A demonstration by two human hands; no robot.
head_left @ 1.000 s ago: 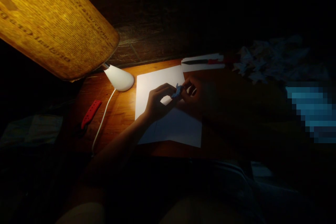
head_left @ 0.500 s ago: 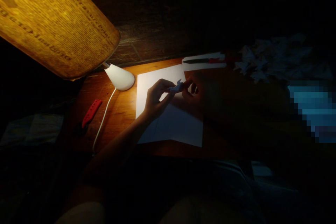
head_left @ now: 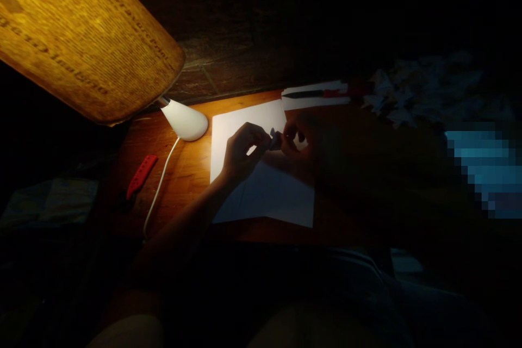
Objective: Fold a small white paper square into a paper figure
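A small folded paper piece is held up between my two hands, above the white paper sheet. My left hand pinches its left end with thumb and fingertips. On the other side, my right hand pinches its right end, fingers curled. The piece looks dark in shadow, with a short point sticking up. Its exact shape is too small and dim to make out. The white sheet lies flat on the wooden table under both hands.
A lamp with a woven shade and white base stands at the left. By its white cord lies a red-handled tool. Behind are a red-and-black tool on paper and a heap of folded papers.
The folded paper piece has turned between my fingers, and its upright point now looks shorter and darker. My right hand has shifted slightly, with its fingers more curled.
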